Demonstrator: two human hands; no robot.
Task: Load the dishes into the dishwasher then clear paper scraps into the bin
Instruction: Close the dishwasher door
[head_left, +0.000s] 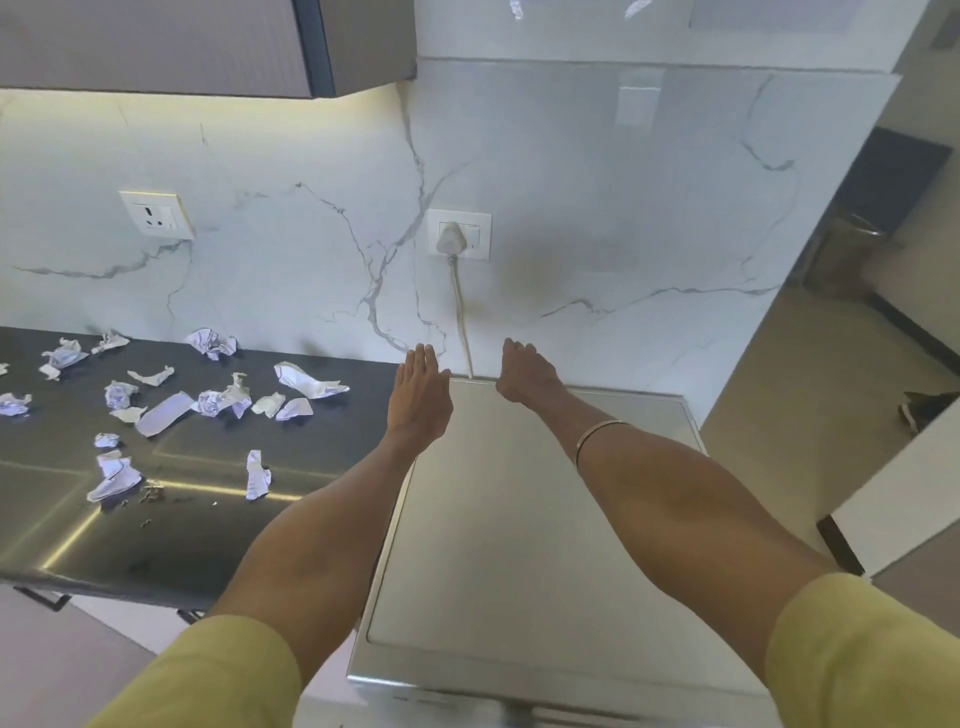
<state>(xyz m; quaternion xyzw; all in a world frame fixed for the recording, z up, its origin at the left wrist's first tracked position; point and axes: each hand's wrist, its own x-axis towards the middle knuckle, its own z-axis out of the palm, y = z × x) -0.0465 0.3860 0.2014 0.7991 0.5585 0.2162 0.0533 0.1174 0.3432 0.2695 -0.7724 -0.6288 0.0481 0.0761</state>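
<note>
Many paper scraps (218, 400) — dark counter (208, 519), plugged cord (460, 312)

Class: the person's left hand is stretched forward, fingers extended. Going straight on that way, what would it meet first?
Most likely the marble wall just beyond the left hand; nothing shows between them, though depth is unclear.

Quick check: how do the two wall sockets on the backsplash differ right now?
The left socket has nothing plugged in and sits above the dark countertop; the right socket holds a white plug whose cord drops behind the dishwasher. The left one catches warm under-cabinet light; the right looks cooler. Both are white plates on marble.
</note>
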